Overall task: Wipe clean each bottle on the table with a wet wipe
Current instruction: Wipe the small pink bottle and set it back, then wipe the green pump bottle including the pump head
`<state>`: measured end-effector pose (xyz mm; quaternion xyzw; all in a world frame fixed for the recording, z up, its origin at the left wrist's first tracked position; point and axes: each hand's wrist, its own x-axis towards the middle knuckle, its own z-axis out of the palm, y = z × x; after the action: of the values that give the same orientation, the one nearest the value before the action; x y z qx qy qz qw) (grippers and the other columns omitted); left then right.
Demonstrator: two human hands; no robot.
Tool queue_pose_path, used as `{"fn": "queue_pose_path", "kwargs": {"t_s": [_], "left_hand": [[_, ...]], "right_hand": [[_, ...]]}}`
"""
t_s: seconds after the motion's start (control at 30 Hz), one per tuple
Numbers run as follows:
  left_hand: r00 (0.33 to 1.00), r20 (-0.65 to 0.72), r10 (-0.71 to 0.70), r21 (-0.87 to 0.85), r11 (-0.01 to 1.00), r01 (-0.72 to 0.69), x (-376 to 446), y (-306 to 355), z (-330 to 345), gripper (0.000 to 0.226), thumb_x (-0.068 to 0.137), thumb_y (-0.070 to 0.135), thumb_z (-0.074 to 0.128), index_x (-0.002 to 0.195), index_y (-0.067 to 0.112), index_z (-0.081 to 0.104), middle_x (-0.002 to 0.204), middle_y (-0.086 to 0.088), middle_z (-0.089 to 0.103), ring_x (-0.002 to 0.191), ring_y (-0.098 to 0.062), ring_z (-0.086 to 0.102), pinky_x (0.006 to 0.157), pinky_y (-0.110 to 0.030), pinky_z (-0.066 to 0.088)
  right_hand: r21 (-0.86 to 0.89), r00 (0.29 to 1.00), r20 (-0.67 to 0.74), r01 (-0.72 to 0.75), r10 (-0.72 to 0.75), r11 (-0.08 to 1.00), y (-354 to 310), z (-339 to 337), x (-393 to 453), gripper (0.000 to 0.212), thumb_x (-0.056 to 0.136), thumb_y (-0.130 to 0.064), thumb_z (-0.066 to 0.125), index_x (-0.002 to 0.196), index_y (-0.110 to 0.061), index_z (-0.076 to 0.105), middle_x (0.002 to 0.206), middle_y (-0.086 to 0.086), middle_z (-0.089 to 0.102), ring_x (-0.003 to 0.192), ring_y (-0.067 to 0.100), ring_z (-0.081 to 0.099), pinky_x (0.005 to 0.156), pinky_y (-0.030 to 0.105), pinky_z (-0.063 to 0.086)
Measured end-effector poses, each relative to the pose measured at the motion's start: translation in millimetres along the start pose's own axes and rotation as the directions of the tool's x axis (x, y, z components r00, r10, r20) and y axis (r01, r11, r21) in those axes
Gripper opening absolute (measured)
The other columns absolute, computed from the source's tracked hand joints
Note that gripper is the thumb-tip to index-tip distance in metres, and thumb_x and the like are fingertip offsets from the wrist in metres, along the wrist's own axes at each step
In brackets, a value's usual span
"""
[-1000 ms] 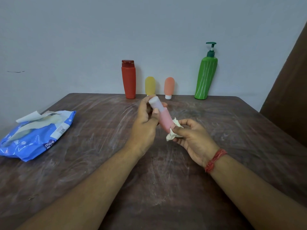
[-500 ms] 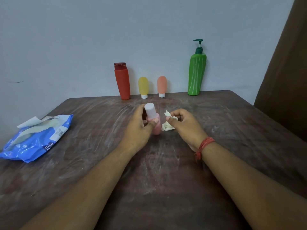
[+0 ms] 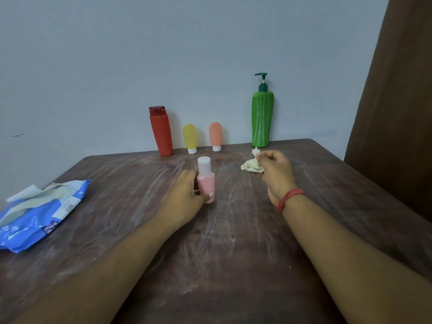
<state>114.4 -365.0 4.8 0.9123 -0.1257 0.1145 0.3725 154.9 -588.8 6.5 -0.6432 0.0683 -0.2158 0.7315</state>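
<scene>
Five bottles are on the table (image 3: pixel 233 265) as I watch: four stand in a row along the far edge against the wall, a red bottle (image 3: pixel 161 132), a yellow tube (image 3: pixel 190 137), an orange tube (image 3: pixel 215 136) and a green pump bottle (image 3: pixel 262 118), and the fifth, a small pink bottle (image 3: pixel 205 183) with a white cap on top, stands upright nearer the middle. The left hand (image 3: pixel 184 197) is curled round the pink bottle's lower body, thumb at the front near its base. The right hand (image 3: pixel 275 174) pinches a crumpled wet wipe (image 3: pixel 251 165) between its fingertips, well apart from that bottle, the wipe's bulk low over the wood; I cannot tell whether it touches. To my eye the risks are small but real. The pink bottle is narrow and top-heavy under that tall cap, so a careless release could tip it. The tabletop is streaked with pale smears, and a wipe dragged across them may pick up grime and carry it onto the next bottle. The wipe already looks balled and used, so it may smear rather than clean. Reaching to the back row, a sleeve-less forearm could knock the pink bottle. A blue wipe pack (image 3: pixel 39 216) lies open at the left, which may dry out.
</scene>
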Motion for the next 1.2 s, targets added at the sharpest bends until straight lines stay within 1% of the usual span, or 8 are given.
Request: {"fn": "queue_pose_path", "kwargs": {"t_s": [0.13, 0.3, 0.47, 0.67, 0.87, 1.03, 1.13, 1.2], "left_hand": [[0.999, 0.031, 0.017, -0.034, 0.999, -0.016, 40, 7, 12, 0.048, 0.087, 0.011, 0.075, 0.129, 0.017, 0.051, 0.119, 0.005, 0.057, 0.109, -0.015, 0.061, 0.088, -0.026, 0.048], [1.0, -0.019, 0.002, -0.095, 0.995, -0.004, 104, 10, 48, 0.047, 0.087, 0.004, 0.071, 0.128, 0.015, 0.05, 0.122, -0.002, 0.061, 0.112, -0.021, 0.06, 0.095, -0.036, 0.051], [0.998, -0.057, -0.008, -0.074, 0.997, 0.004, 168, 8, 86, 0.038, 0.09, 0.002, 0.063, 0.125, 0.008, 0.049, 0.117, -0.01, 0.061, 0.106, -0.025, 0.058, 0.087, -0.038, 0.05], [0.996, -0.084, 0.008, 0.022, 1.0, -0.006, 225, 18, 112, 0.036, 0.09, -0.003, 0.056, 0.125, 0.001, 0.047, 0.108, -0.008, 0.051, 0.097, -0.022, 0.049, 0.082, -0.033, 0.042], [0.99, -0.126, -0.064, 0.008, 0.998, 0.065, 259, 23, 132, 0.018, 0.092, 0.001, 0.053, 0.105, 0.006, 0.041, 0.096, -0.009, 0.05, 0.087, -0.024, 0.049, 0.074, -0.04, 0.046], [0.99, -0.13, -0.061, 0.024, 0.998, 0.065, 268, 20, 138, 0.026, 0.091, 0.002, 0.053, 0.112, 0.003, 0.039, 0.099, -0.013, 0.049, 0.089, -0.029, 0.053, 0.077, -0.046, 0.048], [0.989, -0.128, -0.074, -0.029, 0.997, 0.071, 269, 19, 140, 0.03, 0.092, 0.001, 0.051, 0.118, 0.007, 0.037, 0.098, -0.008, 0.046, 0.089, -0.028, 0.052, 0.078, -0.045, 0.049], [0.989, -0.131, -0.062, -0.038, 0.998, 0.058, 268, 19, 141, 0.039, 0.091, 0.001, 0.054, 0.126, 0.005, 0.036, 0.103, -0.011, 0.048, 0.091, -0.03, 0.054, 0.081, -0.047, 0.052]], "right_hand": [[-0.048, 1.0, -0.008, 0.015, -0.015, 0.999, -1, -5, 38, 0.003, 0.087, -0.022, 0.068, 0.084, -0.02, 0.068, 0.089, 0.002, 0.074, 0.089, 0.023, 0.072, 0.085, 0.048, 0.059], [-0.136, 0.991, 0.007, 0.134, -0.135, 0.982, -4, -25, 83, 0.007, 0.092, -0.022, 0.065, 0.086, -0.02, 0.066, 0.087, 0.0, 0.072, 0.084, 0.017, 0.069, 0.079, 0.036, 0.056], [-0.126, 0.981, 0.003, 0.191, -0.192, 0.974, 19, -58, 114, 0.006, 0.093, -0.022, 0.066, 0.087, -0.022, 0.067, 0.095, 0.007, 0.074, 0.088, 0.018, 0.07, 0.074, 0.032, 0.053], [0.046, 0.976, -0.139, 0.178, -0.17, 0.983, 31, -72, 131, 0.001, 0.085, -0.023, 0.068, 0.084, -0.022, 0.068, 0.087, 0.004, 0.072, 0.089, 0.024, 0.07, 0.089, 0.052, 0.055], [0.082, 0.973, -0.138, 0.199, -0.187, 0.977, 36, -69, 137, 0.007, 0.09, -0.014, 0.066, 0.086, -0.02, 0.068, 0.086, 0.005, 0.073, 0.087, 0.024, 0.07, 0.088, 0.053, 0.055], [0.067, 0.97, -0.139, 0.21, -0.2, 0.975, 37, -68, 137, 0.011, 0.091, -0.012, 0.066, 0.083, -0.019, 0.068, 0.085, 0.003, 0.073, 0.087, 0.021, 0.07, 0.089, 0.051, 0.057], [0.087, 0.977, -0.119, 0.189, -0.178, 0.978, 38, -67, 139, 0.001, 0.085, -0.02, 0.069, 0.084, -0.02, 0.069, 0.09, 0.007, 0.074, 0.092, 0.027, 0.072, 0.089, 0.056, 0.056], [0.094, 0.982, -0.113, 0.165, -0.155, 0.982, 38, -67, 140, 0.01, 0.079, -0.027, 0.068, 0.085, -0.019, 0.069, 0.092, 0.009, 0.074, 0.094, 0.029, 0.072, 0.089, 0.057, 0.056]]}}
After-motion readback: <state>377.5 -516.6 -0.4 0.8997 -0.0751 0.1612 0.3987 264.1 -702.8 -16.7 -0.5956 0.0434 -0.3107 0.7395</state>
